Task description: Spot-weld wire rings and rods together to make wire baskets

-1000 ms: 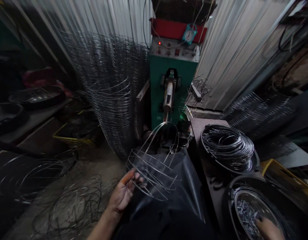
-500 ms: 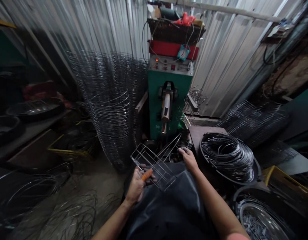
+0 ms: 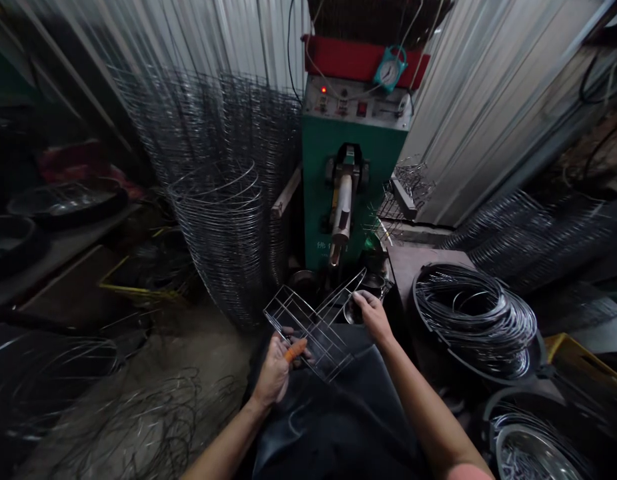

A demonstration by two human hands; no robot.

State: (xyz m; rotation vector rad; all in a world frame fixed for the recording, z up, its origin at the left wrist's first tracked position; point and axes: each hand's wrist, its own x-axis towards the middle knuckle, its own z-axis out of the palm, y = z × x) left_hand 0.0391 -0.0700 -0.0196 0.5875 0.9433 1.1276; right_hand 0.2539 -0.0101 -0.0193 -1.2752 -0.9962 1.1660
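A wire rack (image 3: 308,327) of thin metal rods, with a narrow looped handle pointing away to the upper right, is held tilted over a dark apron (image 3: 333,427). My left hand (image 3: 278,367) grips its near left side, and one finger wears an orange cover (image 3: 295,350). At the handle, my right hand (image 3: 372,315) has thumb and fingers pinched together. Whatever lies in that pinch is too small to make out. Beyond the hands stands a green machine (image 3: 321,160) with a metal arm and electrode tip (image 3: 335,253) above the rack's far end.
Tall stacks of wire rings (image 3: 218,240) stand left of the machine. To the right, a black basin (image 3: 421,320) holds wire coils, with another basin (image 3: 488,413) of small metal pieces nearer. A yellow crate (image 3: 558,343) sits beyond them. Loose wires (image 3: 173,407) lie on the left floor.
The view has tipped downward, so the machine appears higher and closer. My right hand has shifted slightly left, closer against the rack's handle. My left hand keeps its grip.
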